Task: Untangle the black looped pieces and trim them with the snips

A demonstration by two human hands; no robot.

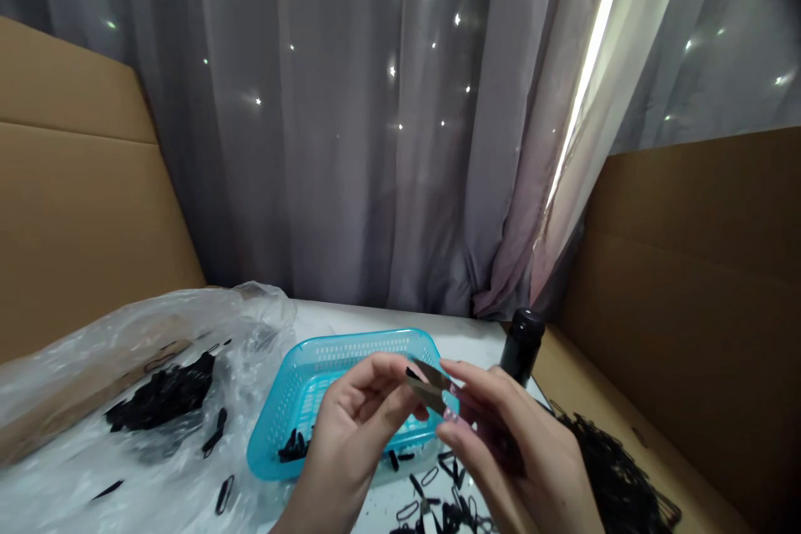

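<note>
My right hand is closed around a pair of thread snips, whose two dark blades point left and stand apart. Beside the blade tips, my left hand pinches a small black piece, mostly hidden by the fingers. Both hands are raised in front of a light blue perforated basket, in which a few black pieces lie at the near left. Below the hands, several black loops and strips are scattered on the white table.
Clear plastic sheeting covers the left, bearing a black heap and loose pieces. A black bottle-like object stands behind my right hand. Tangled black loops lie at right. Cardboard walls flank both sides; a grey curtain hangs behind.
</note>
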